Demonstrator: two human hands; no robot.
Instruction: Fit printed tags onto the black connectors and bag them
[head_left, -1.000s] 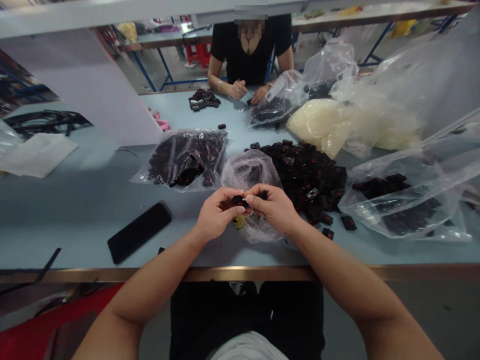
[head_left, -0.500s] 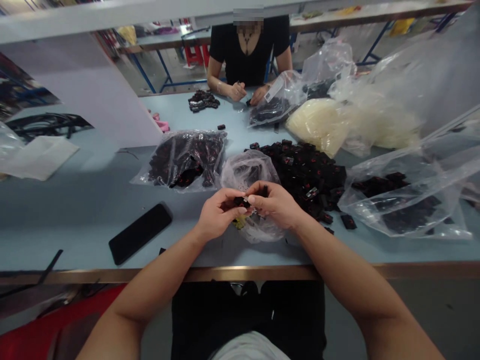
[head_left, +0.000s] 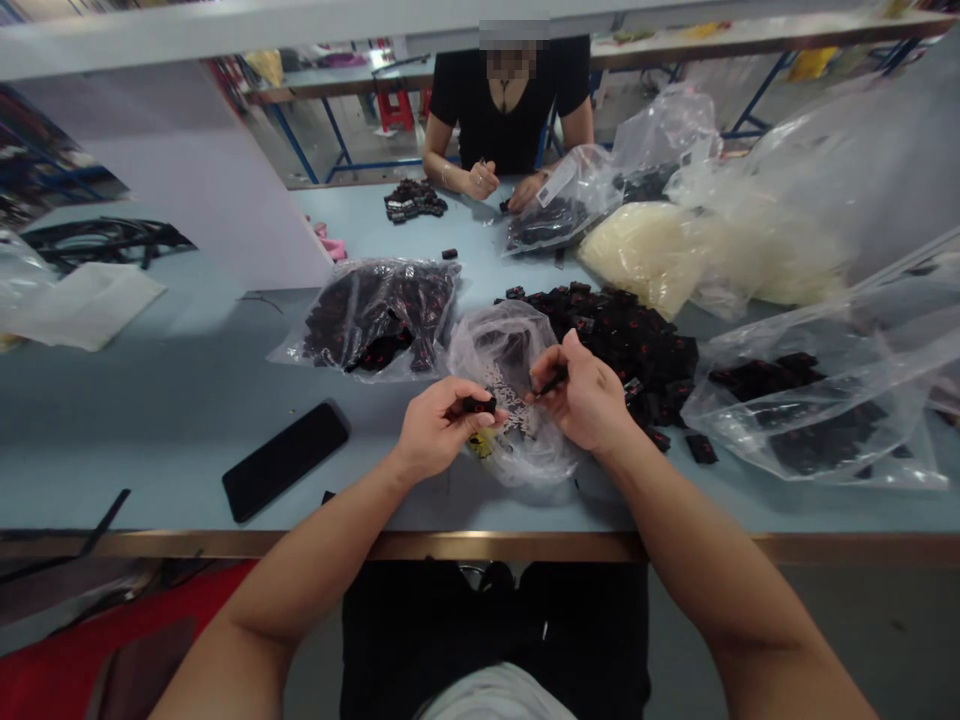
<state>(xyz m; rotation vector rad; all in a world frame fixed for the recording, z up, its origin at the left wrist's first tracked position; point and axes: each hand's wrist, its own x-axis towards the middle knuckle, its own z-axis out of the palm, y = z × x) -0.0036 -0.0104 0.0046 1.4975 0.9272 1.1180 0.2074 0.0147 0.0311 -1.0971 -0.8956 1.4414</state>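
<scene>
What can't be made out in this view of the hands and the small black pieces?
From the head camera:
The small black piece in the left hand: fingers cover most of it.
The thin dark item in the right hand: fingers hide much of it; too small to name.
The pale specks in the clear plastic bag: too small to identify.
The red marks on the heap of black pieces: too small to read.
The yellow thing under the bag: blurred by the plastic.

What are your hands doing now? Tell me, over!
Left hand pinching small black piece. Right hand pinching thin black strip. Both above clear plastic bag. Heap of black pieces just beyond right hand.
</scene>
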